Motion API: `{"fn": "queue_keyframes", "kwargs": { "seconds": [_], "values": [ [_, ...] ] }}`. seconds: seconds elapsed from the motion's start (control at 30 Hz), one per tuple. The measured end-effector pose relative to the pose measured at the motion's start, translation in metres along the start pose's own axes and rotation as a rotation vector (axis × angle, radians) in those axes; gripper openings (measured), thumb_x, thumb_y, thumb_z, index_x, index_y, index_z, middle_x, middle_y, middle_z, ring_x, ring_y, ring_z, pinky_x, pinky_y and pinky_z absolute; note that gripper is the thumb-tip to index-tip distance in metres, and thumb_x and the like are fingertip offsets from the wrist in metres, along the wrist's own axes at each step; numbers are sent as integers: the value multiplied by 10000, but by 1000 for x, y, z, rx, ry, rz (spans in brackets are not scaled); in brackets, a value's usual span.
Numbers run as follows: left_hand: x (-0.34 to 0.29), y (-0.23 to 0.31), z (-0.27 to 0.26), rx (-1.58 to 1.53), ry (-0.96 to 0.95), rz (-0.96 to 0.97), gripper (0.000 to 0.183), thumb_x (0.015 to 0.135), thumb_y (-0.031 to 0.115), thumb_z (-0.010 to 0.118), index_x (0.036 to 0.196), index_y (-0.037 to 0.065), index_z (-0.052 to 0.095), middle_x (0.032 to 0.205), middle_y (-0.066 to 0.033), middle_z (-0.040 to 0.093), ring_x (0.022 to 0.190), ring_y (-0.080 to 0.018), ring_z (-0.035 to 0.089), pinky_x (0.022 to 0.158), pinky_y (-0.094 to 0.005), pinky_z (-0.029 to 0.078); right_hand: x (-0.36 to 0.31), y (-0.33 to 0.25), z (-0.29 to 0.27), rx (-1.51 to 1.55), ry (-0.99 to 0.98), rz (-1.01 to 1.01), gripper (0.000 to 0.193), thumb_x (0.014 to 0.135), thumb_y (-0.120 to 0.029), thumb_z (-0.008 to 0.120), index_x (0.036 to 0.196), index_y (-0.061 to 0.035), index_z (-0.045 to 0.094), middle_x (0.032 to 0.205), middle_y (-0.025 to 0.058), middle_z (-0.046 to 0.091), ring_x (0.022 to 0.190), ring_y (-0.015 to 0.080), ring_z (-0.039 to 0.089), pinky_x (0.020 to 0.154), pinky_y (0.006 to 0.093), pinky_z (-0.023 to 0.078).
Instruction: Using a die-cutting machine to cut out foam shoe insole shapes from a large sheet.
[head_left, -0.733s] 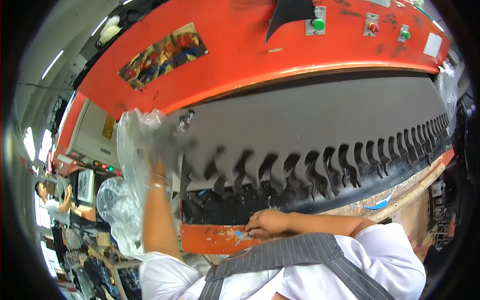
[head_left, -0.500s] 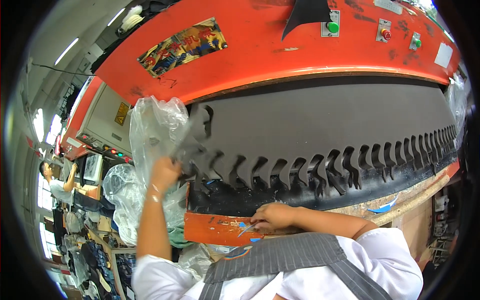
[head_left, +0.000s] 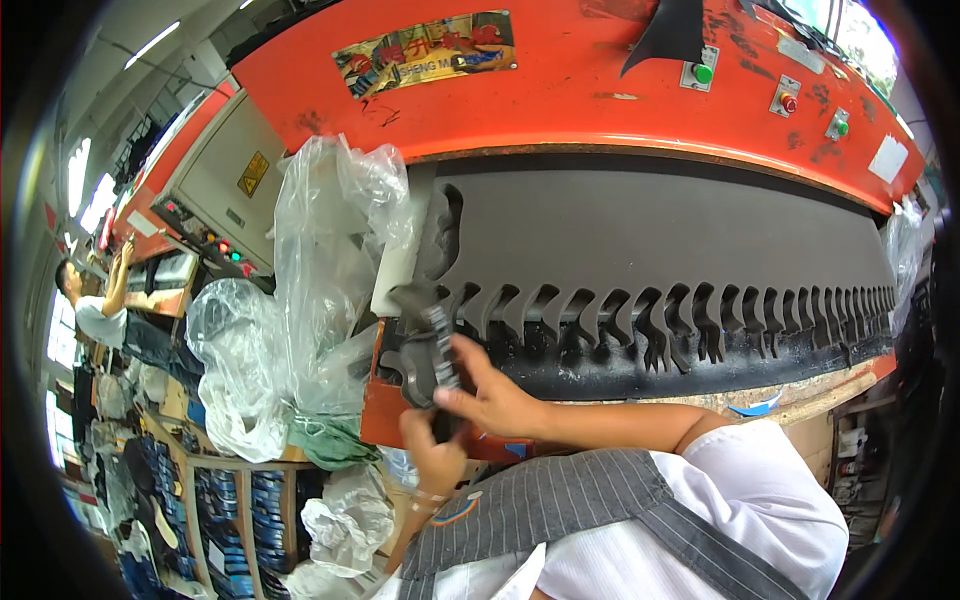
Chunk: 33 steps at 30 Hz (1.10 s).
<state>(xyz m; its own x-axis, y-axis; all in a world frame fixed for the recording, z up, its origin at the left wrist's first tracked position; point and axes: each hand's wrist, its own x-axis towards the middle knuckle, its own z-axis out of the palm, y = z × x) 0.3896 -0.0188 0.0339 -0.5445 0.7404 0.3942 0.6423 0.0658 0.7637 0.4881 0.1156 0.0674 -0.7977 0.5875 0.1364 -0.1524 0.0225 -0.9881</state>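
Observation:
My left hand (head_left: 435, 455) is closed around the lower end of a dark grey curved foam piece (head_left: 418, 368), just in front of the machine's left end. Pale streaks run along the piece's right side; motion blur hides whether it is one layer or several. My right hand (head_left: 492, 402) presses thumb and fingers against that same side, closed on it. Beyond both hands lies a wide dark grey foam sheet (head_left: 660, 225), its near edge cut into a row of curved notches. Thin offcut strips hang from that edge over the black bed (head_left: 620, 378).
A red machine body (head_left: 560, 90) with green and red buttons overhangs the sheet. Clear plastic bags (head_left: 320, 270) hang at the left, by a grey control cabinet (head_left: 225, 180). A blue scrap (head_left: 757, 405) lies on the front ledge. Another person (head_left: 100, 300) works far left.
My left hand has come back from the sheet's left end toward my body, bringing the foam piece. My right hand has left the front ledge and moved left onto that piece. The view has shifted.

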Motion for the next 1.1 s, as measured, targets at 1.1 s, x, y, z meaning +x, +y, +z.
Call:
{"fn": "queue_keyframes", "kwargs": {
  "seconds": [1.1],
  "values": [
    [64,62,50,-489,-648,-79,784,650,364,899,1208,6,482,1115,-139,620,1014,-204,605,898,-334,477,-65,0,-87,-246,200,323,210,849,-99,689,1048,-35,690,943,66,724,863,105,636,788,299,519]
  ]
}}
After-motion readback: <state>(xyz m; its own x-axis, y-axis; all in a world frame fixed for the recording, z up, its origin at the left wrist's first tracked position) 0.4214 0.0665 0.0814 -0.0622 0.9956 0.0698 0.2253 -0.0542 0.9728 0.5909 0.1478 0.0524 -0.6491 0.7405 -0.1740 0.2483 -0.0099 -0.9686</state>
